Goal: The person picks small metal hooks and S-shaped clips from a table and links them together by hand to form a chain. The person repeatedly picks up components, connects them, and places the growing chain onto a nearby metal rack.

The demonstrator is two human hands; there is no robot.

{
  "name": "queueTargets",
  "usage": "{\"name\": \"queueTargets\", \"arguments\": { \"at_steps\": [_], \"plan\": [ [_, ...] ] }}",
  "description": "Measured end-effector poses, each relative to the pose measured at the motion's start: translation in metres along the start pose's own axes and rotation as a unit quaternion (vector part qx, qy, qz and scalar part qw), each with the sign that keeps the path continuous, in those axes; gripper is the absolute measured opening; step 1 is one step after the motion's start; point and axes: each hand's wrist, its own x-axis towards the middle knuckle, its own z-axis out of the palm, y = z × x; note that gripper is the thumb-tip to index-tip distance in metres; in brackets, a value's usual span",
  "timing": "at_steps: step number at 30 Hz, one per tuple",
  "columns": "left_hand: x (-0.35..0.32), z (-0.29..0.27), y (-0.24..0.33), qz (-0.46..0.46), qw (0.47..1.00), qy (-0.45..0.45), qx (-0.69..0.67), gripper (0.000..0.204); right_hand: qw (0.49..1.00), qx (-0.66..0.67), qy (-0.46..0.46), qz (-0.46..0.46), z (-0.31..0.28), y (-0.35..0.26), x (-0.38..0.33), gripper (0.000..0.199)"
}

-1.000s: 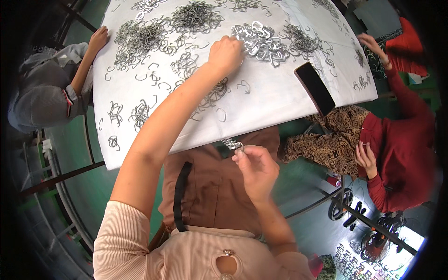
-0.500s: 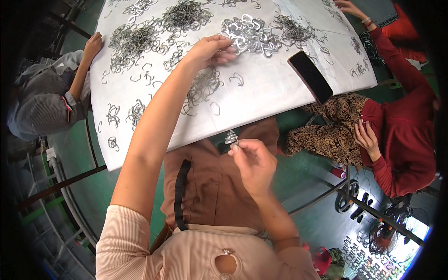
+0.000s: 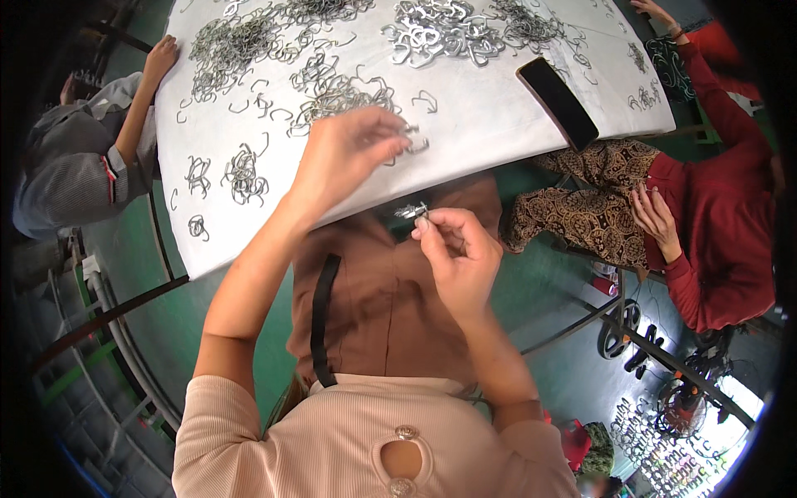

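Note:
My left hand [image 3: 344, 158] hovers over the near edge of the white table [image 3: 490, 133], its thumb and fingers pinching a small silver metal clip [image 3: 418, 146], blurred by motion. Just off the table edge, above my lap, my right hand [image 3: 461, 249] is closed on a small stack of metal clips [image 3: 409, 212]. The fingertips hide part of that stack. Beyond my left hand lies a heap of bent grey wire pieces [image 3: 349, 98]. Farther off spreads a pile of brighter, thicker silver clips [image 3: 444, 31].
A black phone [image 3: 558, 104] lies at the table's right edge. More wire pieces form a heap [image 3: 237, 46] and a smaller cluster [image 3: 246, 176] on the left. A person in grey [image 3: 83, 158] sits at the left, and a person in dark red [image 3: 706, 232] at the right.
My left hand has drawn back from the bright silver pile toward me, bringing a clip with it. My right hand has risen slightly, and its stack of clips now tilts sideways.

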Motion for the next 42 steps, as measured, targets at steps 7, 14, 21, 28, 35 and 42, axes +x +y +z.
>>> {"name": "queueTargets", "arguments": {
  "at_steps": [7, 14, 21, 28, 35, 42],
  "plan": [
    [-0.058, 0.011, 0.012, -0.015, 0.993, 0.026, -0.118, 0.015, 1.000, -0.008, -0.006, 0.014, 0.008, 0.001, 0.004, 0.009],
    [-0.073, 0.006, 0.003, 0.087, 0.991, 0.083, -0.064, 0.015, 0.994, -0.102, -0.035, -0.019, 0.016, 0.006, 0.001, 0.015],
    [-0.081, -0.002, -0.016, 0.129, 0.986, 0.053, -0.092, 0.018, 0.986, -0.148, -0.075, -0.023, 0.011, -0.002, 0.074, 0.014],
    [-0.084, -0.002, -0.029, 0.126, 0.987, 0.032, -0.096, 0.022, 0.912, -0.303, -0.238, -0.141, 0.123, 0.027, 0.251, 0.019],
    [-0.084, 0.000, -0.029, 0.127, 0.986, 0.059, -0.093, 0.021, 0.784, -0.530, -0.296, -0.125, 0.190, 0.035, 0.307, 0.020],
    [-0.085, 0.010, -0.032, 0.153, 0.982, 0.071, -0.086, 0.022, 0.888, -0.361, -0.252, -0.131, 0.128, 0.016, 0.264, 0.019]
  ]
}}
